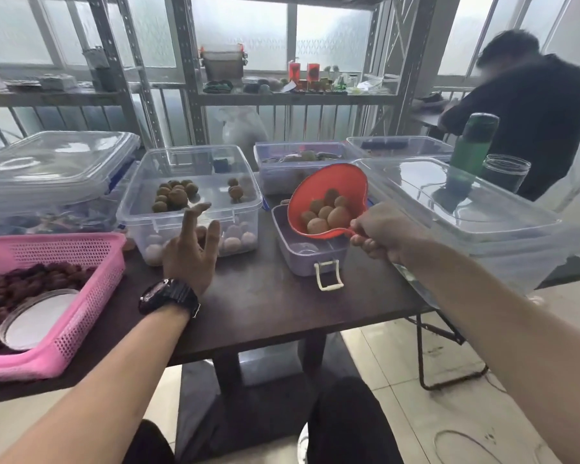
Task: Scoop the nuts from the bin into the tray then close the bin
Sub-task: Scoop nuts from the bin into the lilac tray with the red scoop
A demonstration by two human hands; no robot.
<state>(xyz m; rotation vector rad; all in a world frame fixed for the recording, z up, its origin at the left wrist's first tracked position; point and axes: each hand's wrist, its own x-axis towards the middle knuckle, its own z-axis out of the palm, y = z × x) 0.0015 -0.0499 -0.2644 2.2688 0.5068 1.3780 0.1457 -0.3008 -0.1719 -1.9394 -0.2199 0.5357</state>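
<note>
My right hand (380,231) grips the handle of an orange scoop (318,185) that holds several brown nuts (327,212). The scoop hangs tilted over a small lilac bin (302,259), which stands open with its white latch (329,274) hanging at the front. To the left, a clear tray (195,199) sits on top of a clear box and has a pile of nuts (175,195) in it. My left hand (191,246), a black watch on its wrist, hovers in front of that tray with its fingers spread and nothing in them.
A pink basket (61,323) with dark dried fruit and a round lid stands at the left table edge. Stacked clear boxes (476,216) fill the right side, a green bottle (472,145) behind them. A person in black stands at the far right. Metal shelving rises behind the table.
</note>
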